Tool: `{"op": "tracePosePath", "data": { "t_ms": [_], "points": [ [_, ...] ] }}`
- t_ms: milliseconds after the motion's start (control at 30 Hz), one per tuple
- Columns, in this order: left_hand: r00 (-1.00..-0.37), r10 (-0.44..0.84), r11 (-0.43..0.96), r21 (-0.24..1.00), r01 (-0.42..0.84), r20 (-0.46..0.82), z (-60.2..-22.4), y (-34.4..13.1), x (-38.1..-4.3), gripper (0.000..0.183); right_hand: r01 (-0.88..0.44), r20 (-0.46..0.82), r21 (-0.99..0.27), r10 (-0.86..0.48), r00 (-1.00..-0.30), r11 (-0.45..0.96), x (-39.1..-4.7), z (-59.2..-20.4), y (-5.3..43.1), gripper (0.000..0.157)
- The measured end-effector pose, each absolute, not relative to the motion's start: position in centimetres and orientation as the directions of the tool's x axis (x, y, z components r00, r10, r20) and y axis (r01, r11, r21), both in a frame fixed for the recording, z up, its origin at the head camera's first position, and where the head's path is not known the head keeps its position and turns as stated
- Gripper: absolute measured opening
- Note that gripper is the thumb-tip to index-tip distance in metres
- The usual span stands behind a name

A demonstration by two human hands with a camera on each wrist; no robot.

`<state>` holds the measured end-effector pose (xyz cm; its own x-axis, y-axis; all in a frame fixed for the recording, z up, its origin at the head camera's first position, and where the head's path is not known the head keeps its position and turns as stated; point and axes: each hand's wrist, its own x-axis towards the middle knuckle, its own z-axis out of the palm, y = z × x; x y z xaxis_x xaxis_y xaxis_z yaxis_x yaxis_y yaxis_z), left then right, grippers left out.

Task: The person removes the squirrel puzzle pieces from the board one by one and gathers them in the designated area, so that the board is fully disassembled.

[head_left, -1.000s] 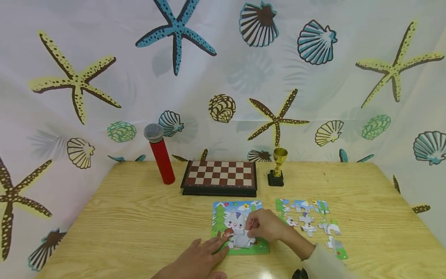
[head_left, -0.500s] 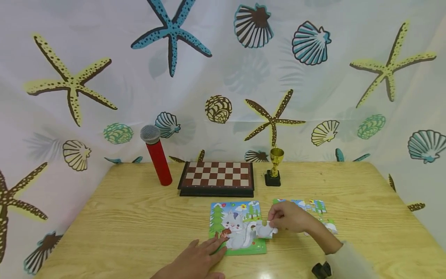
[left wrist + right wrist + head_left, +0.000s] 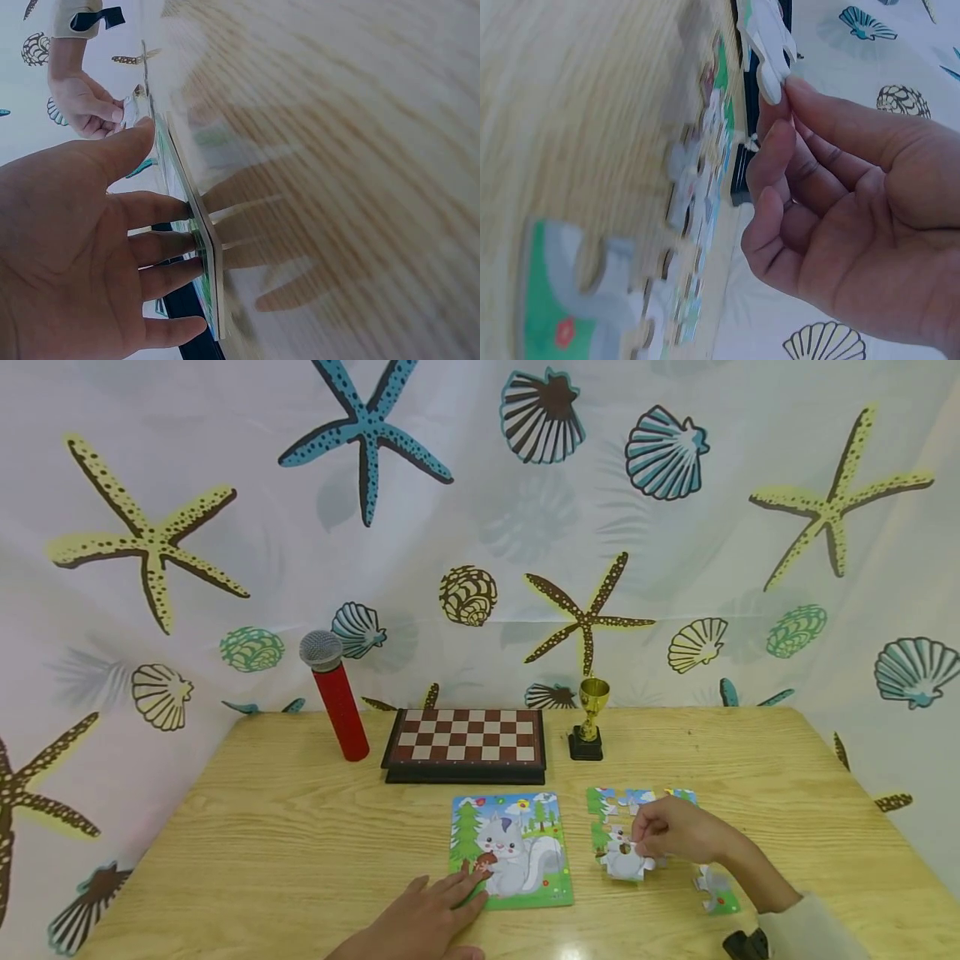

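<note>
My right hand (image 3: 678, 831) pinches a pale grey puzzle piece (image 3: 626, 862) between thumb and index finger. In the right wrist view that puzzle piece (image 3: 769, 49) is raised off the table. Around and under it lie loose puzzle pieces (image 3: 600, 802), partly hidden by the hand. To the left is a square board (image 3: 540, 831) printed with a grey squirrel among trees. My left hand (image 3: 427, 914) rests with straight, spread fingers on the board's lower left edge. From the left wrist view, the left hand's fingers (image 3: 169, 277) touch the board's near edge.
A chessboard box (image 3: 467, 747) stands behind the squirrel board. A red microphone (image 3: 341, 710) is to its left, a gold trophy cup (image 3: 590, 718) to its right. One corner puzzle piece (image 3: 722, 893) lies apart at the right. A patterned cloth (image 3: 465, 527) hangs behind the table.
My right hand has moved right with the grey piece, from over the squirrel board to above the loose pieces. The left hand stays on the board.
</note>
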<state>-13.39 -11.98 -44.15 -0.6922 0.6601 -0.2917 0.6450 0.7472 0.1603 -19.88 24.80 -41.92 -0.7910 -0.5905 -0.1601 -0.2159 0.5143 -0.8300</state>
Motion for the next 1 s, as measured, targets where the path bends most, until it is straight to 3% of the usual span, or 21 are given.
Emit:
{"op": "tracePosePath", "data": {
  "t_ms": [433,1000],
  "points": [
    [-0.695,0.678,0.733,0.141,0.666,-0.240,-44.1,-11.8,-13.3,0.064,-0.141,-0.229,-0.819,-0.542,-0.809,0.557,-18.8,-42.6,27.4,0.008],
    [-0.709,0.631,0.773,0.188,0.605,-0.315,-43.7,-11.6,-13.4,0.063,-0.110,-0.220,-0.746,-0.399,-0.890,0.657,-17.9,-43.3,27.0,0.007]
  ]
}}
